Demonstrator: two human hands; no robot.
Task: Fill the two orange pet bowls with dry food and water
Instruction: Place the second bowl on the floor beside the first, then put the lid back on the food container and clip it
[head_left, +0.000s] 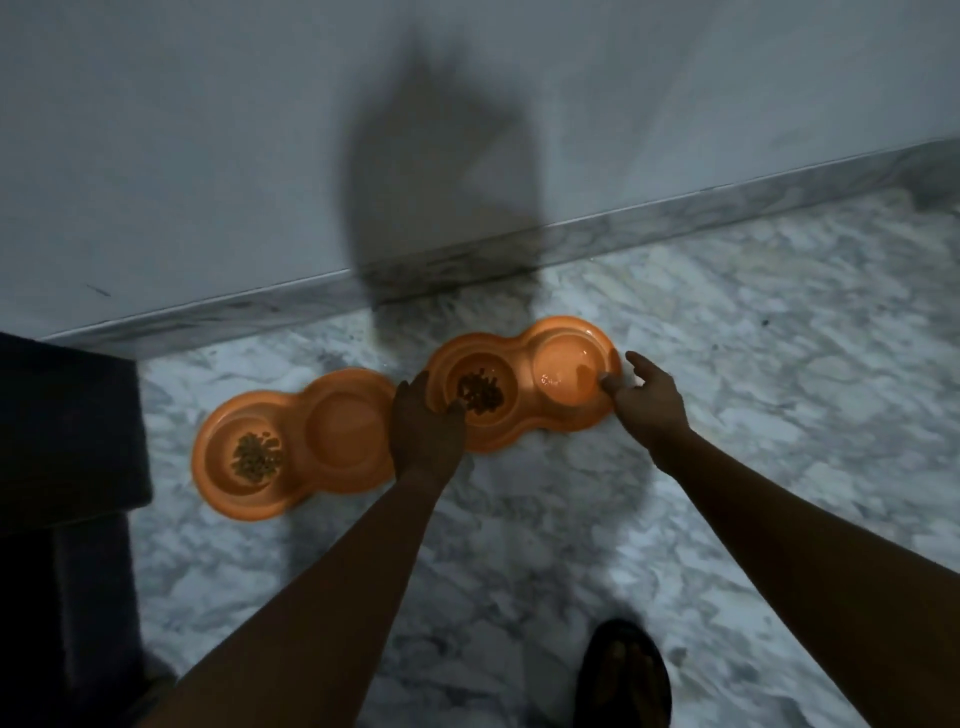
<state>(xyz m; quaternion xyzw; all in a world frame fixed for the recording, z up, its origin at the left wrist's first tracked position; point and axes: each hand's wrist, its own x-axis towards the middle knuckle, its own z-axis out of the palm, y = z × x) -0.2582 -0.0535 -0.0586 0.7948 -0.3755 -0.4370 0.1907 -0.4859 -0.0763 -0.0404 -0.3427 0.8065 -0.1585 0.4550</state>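
Two orange double pet bowls lie on the marble floor by the wall. The right bowl (524, 431) holds brown dry food (480, 392) in its left cup and water (566, 376) in its right cup. My left hand (426, 426) grips its left end, thumb over the rim. My right hand (641, 395) holds its right end, thumb on the rim, fingers spread behind. The left bowl (291, 493) has dry food (256, 457) in its left cup. Its right cup (345, 431) looks smooth, and whether it holds water I cannot tell.
A grey wall (260, 156) with a marble skirting (675, 218) runs right behind the bowls. A dark piece of furniture (62, 441) stands at the left, close to the left bowl. My sandalled foot (623, 675) is at the bottom right.
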